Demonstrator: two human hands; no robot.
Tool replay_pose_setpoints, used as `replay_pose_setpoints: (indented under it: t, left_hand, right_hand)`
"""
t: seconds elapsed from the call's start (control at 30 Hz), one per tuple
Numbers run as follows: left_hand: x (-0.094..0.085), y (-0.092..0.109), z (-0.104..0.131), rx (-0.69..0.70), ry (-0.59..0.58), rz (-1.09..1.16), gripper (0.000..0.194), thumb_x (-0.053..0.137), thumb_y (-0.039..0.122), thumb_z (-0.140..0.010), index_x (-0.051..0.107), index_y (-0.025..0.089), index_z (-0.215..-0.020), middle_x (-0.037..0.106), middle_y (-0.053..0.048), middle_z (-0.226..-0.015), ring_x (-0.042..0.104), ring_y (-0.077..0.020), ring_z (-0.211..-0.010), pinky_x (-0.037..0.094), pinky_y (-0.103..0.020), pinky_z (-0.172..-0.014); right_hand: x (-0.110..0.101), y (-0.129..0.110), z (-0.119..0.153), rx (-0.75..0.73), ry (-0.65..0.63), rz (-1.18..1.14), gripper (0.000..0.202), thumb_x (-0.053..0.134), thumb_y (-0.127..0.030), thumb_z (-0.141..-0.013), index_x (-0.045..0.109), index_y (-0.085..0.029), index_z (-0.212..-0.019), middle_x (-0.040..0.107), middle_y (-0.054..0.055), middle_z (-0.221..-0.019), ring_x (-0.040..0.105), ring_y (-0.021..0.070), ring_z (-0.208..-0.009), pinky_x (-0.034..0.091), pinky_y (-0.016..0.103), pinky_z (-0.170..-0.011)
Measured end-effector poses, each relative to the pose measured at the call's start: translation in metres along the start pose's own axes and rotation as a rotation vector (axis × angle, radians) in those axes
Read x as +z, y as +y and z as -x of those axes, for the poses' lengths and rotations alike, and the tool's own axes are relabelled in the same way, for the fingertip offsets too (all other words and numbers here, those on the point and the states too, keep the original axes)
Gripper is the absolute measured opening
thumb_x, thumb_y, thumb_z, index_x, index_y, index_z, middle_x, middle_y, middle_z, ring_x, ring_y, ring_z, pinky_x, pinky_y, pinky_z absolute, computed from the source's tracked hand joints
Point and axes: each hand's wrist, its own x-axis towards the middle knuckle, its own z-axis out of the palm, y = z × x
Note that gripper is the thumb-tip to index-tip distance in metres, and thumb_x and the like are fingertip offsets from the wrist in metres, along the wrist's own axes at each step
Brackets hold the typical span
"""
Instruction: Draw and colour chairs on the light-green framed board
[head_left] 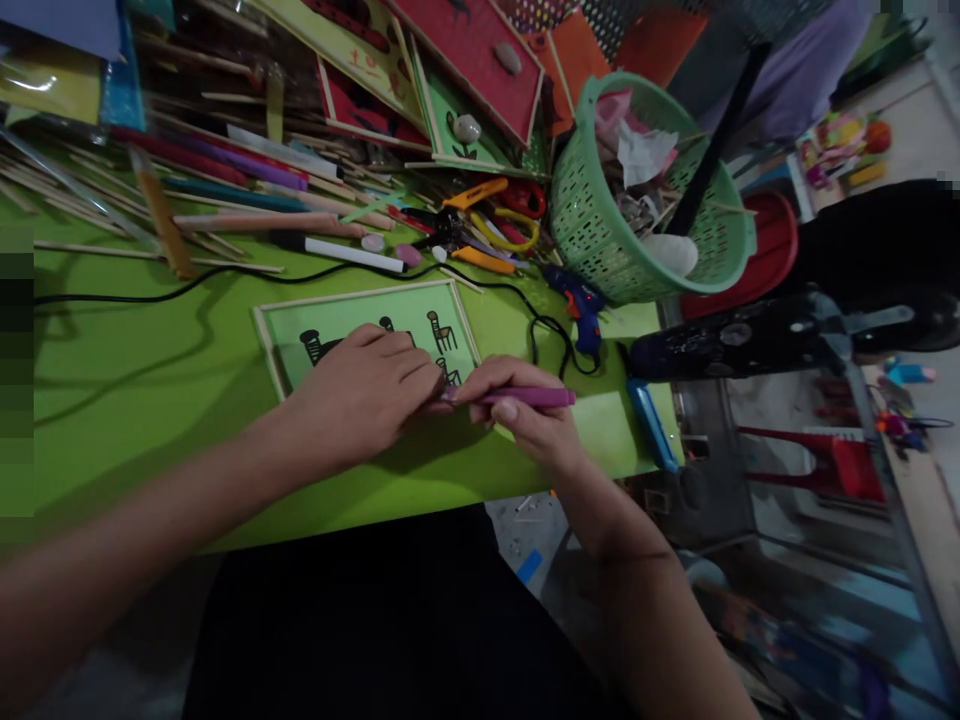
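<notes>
A purple felt-tip marker (534, 397) lies nearly level in my right hand (536, 405), its fingers wrapped round the barrel. Up against the marker's left end are the curled fingers of my left hand (375, 385); what they grip is hidden under them. Both hands are over the lower part of a light green card (352, 312) edged with thin wooden sticks. Several small dark chair drawings (442, 330) show on the card, and my left hand covers part of them.
Behind the card a black cable (322, 270) runs to a blue glue gun (581, 310). Pliers and scissors (514, 230) lie near a green basket (577, 210) of scraps. Markers (352, 254), sticks and framed pictures (480, 60) crowd the back. A blue pen-like object (652, 425) lies at the right edge.
</notes>
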Motion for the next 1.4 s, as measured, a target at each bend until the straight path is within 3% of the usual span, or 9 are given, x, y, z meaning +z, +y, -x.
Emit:
replay_pose_setpoints:
  t: [0.2, 0.27, 0.33, 0.43, 0.6, 0.73, 0.87, 1.03, 1.4]
  left_hand:
    - [-0.011, 0.016, 0.006, 0.137, -0.014, -0.053, 0.031, 0.056, 0.034, -0.109, 0.064, 0.022, -0.081, 0.065, -0.003, -0.072, 0.061, -0.0244, -0.076, 0.041, -0.039, -0.077]
    - [-0.016, 0.013, 0.011, 0.127, 0.011, -0.049, 0.039, 0.05, 0.037, -0.112, 0.061, 0.022, -0.078, 0.063, -0.002, -0.069, 0.057, -0.0229, -0.07, 0.038, -0.038, -0.074]
    - [-0.019, 0.004, 0.016, 0.057, 0.052, -0.04, 0.044, 0.043, 0.034, -0.114, 0.058, 0.022, -0.075, 0.061, -0.002, -0.067, 0.054, -0.0221, -0.065, 0.035, -0.039, -0.072]
    - [-0.019, -0.01, 0.019, 0.019, 0.09, -0.053, 0.045, 0.038, 0.033, -0.116, 0.061, 0.022, -0.078, 0.064, -0.003, -0.07, 0.056, -0.0242, -0.068, 0.035, -0.04, -0.072]
    - [-0.005, -0.002, 0.023, 0.194, 0.156, -0.064, 0.046, 0.035, 0.032, -0.119, 0.067, 0.022, -0.088, 0.08, -0.006, -0.103, 0.068, -0.0267, -0.096, 0.043, -0.042, -0.085]
    - [0.012, 0.014, 0.038, 0.24, 0.144, -0.016, 0.043, 0.034, 0.029, -0.12, 0.07, 0.022, -0.098, 0.083, -0.006, -0.122, 0.069, -0.0259, -0.108, 0.045, -0.044, -0.091]
    - [0.022, 0.019, 0.046, 0.241, 0.092, -0.016, 0.041, 0.034, 0.028, -0.12, 0.07, 0.021, -0.102, 0.083, -0.004, -0.126, 0.07, -0.0246, -0.104, 0.046, -0.043, -0.087]
    - [0.019, 0.018, 0.043, 0.244, 0.086, -0.013, 0.049, 0.029, 0.028, -0.121, 0.071, 0.022, -0.096, 0.085, -0.004, -0.119, 0.072, -0.0253, -0.1, 0.046, -0.043, -0.086]
    - [0.021, 0.017, 0.042, 0.248, 0.127, 0.007, 0.047, 0.032, 0.031, -0.12, 0.069, 0.023, -0.093, 0.084, -0.004, -0.118, 0.066, -0.0247, -0.102, 0.041, -0.041, -0.089]
  right_hand:
    - [0.009, 0.003, 0.006, -0.048, 0.083, -0.044, 0.027, 0.068, -0.044, -0.104, 0.087, -0.025, -0.097, 0.075, 0.004, -0.075, 0.063, 0.0159, -0.056, 0.049, 0.029, -0.049]
    - [-0.003, -0.001, 0.002, -0.148, 0.24, -0.015, 0.035, 0.066, -0.05, -0.103, 0.081, -0.027, -0.081, 0.065, 0.001, -0.063, 0.055, 0.0149, -0.048, 0.044, 0.03, -0.045]
    - [-0.02, -0.006, -0.004, -0.317, 0.493, 0.005, 0.045, 0.066, -0.055, -0.102, 0.066, -0.029, -0.066, 0.046, -0.004, -0.052, 0.043, 0.0139, -0.043, 0.043, 0.03, -0.045]
    - [-0.038, -0.008, -0.009, -0.311, 0.637, 0.013, 0.034, 0.076, -0.047, -0.095, 0.065, -0.028, -0.068, 0.044, -0.006, -0.052, 0.041, 0.013, -0.042, 0.044, 0.03, -0.046]
    - [-0.031, 0.001, -0.008, -0.087, 0.383, -0.029, 0.025, 0.084, -0.049, -0.087, 0.083, -0.023, -0.089, 0.074, 0.003, -0.07, 0.068, 0.0172, -0.059, 0.047, 0.027, -0.048]
    - [-0.026, 0.008, -0.008, 0.044, 0.237, -0.072, 0.026, 0.089, -0.045, -0.085, 0.084, -0.022, -0.095, 0.081, 0.004, -0.079, 0.071, 0.0167, -0.063, 0.052, 0.026, -0.051]
    - [-0.028, 0.015, -0.003, 0.094, 0.268, 0.021, 0.021, 0.091, -0.038, -0.085, 0.079, -0.023, -0.094, 0.076, 0.0, -0.075, 0.068, 0.0142, -0.061, 0.049, 0.025, -0.05]
    - [-0.027, 0.019, 0.003, 0.063, 0.296, 0.209, 0.019, 0.091, -0.036, -0.087, 0.076, -0.024, -0.089, 0.071, -0.002, -0.077, 0.064, 0.0127, -0.062, 0.048, 0.028, -0.057]
    - [-0.027, 0.025, 0.002, 0.049, 0.277, 0.269, 0.022, 0.085, -0.04, -0.092, 0.069, -0.026, -0.089, 0.068, -0.004, -0.074, 0.062, 0.0136, -0.064, 0.049, 0.03, -0.061]
